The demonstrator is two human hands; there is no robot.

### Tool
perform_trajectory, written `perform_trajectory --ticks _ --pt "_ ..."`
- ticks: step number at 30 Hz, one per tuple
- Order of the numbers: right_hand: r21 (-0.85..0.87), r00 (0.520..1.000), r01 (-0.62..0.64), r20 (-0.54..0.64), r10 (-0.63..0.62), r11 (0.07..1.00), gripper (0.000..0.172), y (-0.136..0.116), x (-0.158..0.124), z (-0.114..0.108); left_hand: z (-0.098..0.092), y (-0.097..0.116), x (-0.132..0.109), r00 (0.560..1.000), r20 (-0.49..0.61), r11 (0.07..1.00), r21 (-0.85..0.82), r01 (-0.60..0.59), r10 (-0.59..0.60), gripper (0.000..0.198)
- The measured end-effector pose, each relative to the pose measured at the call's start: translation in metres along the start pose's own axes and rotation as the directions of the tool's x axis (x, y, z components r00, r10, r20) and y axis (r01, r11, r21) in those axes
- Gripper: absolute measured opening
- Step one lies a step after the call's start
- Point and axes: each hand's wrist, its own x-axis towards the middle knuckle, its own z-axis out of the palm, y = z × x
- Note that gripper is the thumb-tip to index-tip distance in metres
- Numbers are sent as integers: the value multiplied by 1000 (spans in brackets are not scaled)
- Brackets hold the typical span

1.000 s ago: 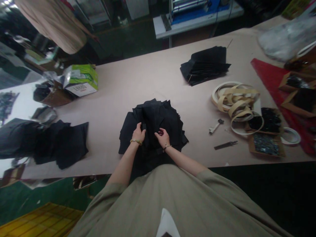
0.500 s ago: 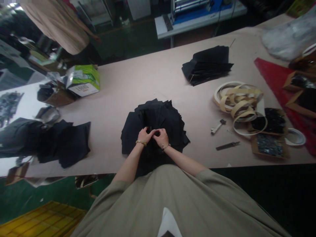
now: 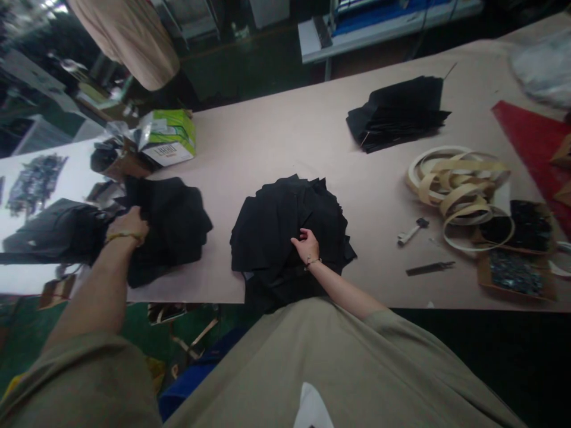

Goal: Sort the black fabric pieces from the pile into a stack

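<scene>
We find a strip of the counter (image 3: 220, 238) open between the left black cloth pile (image 3: 172, 232) and the middle black cloth pile (image 3: 285, 238), so a grip can pass there. Behind them we can also pass, up to the black stack (image 3: 397, 113). On the right, the beige strap coils (image 3: 457, 187) and small metal tools (image 3: 413, 232) stand in the way.

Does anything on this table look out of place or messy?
The tan strip coil lies loose in tangled loops instead of a neat roll, and its lowest loop sprawls over the edge of a cardboard tray of black pieces.
</scene>
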Motion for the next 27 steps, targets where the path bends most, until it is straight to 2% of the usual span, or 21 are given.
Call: perform_trajectory --ticks 2,3,4,5,7,8,9,10,11,12,13,15,17,18,20,22,23,25,26,27 --pt "-31 990 97 -97 -100 995 44 -6 -4 0 -3 -36 32 995 12 973 212 92 -97 49" --pt "-40 981 154 -116 -157 987 40 -10 -6 1 2 -42 39 997 -18 961 263 82 -80 54" --pt "-35 973 206 -98 -208 978 36 -14 -8 3 11 -39 39 998 -53 963 264 48 -36 58" --pt "-12 970 239 -47 -239 971 32 -18 -10 6 24 -26 33 995 -89 972 233 -13 35 60" --pt "51 971 218 91 -222 975 28 -25 -13 16 59 22 4 980 -108 984 79 -158 166 60" --pt "73 973 169 144 -179 983 29 -27 -14 22 79 53 -17 958 -74 958 -54 -283 278 54" --pt "84 977 110 174 -123 990 31 -28 -15 28 101 85 -41 913 -16 888 -227 -400 408 48" --pt "90 981 51 180 -67 995 34 -28 -16 33 123 116 -66 858 49 801 -387 -456 512 49" --pt "98 985 4 169 -21 995 36 -27 -18 38 145 144 -91 808 86 749 -443 -493 582 54" --pt "111 988 -29 153 12 993 37 -25 -19 43 164 168 -113 773 112 715 -481 -508 624 65" --pt "129 990 -53 138 35 990 37 -23 -21 46 181 186 -133 766 131 693 -541 -476 629 79" --pt "169 992 -85 111 67 982 36 -18 -26 51 205 207 -162 826 148 688 -642 -338 544 93" --pt "191 991 -119 77 106 974 36 -14 -32 54 216 212 -176 878 189 639 -753 -158 440 87" --pt "188 990 -141 59 132 972 36 -14 -34 56 218 211 -178 883 210 591 -802 -90 419 80" --pt "159 983 -181 48 175 970 30 -17 -39 59 218 203 -178 861 216 478 -878 -35 461 67" --pt "95 985 -158 78 151 983 18 -27 -46 63 213 190 -175 838 167 395 -917 -62 520 57" --pt "50 991 -102 88 97 994 18 -35 -51 66 211 181 -172 835 137 366 -927 -82 532 50" --pt "-45 988 112 109 -107 993 19 -55 -65 76 205 159 -167 847 94 316 -944 -91 523 37" --pt "-86 961 251 141 -237 964 16 -67 -75 83 201 147 -163 852 95 296 -952 -73 514 35" --pt "-106 908 393 201 -368 913 11 -78 -86 91 198 134 -158 853 114 283 -958 -41 509 37"
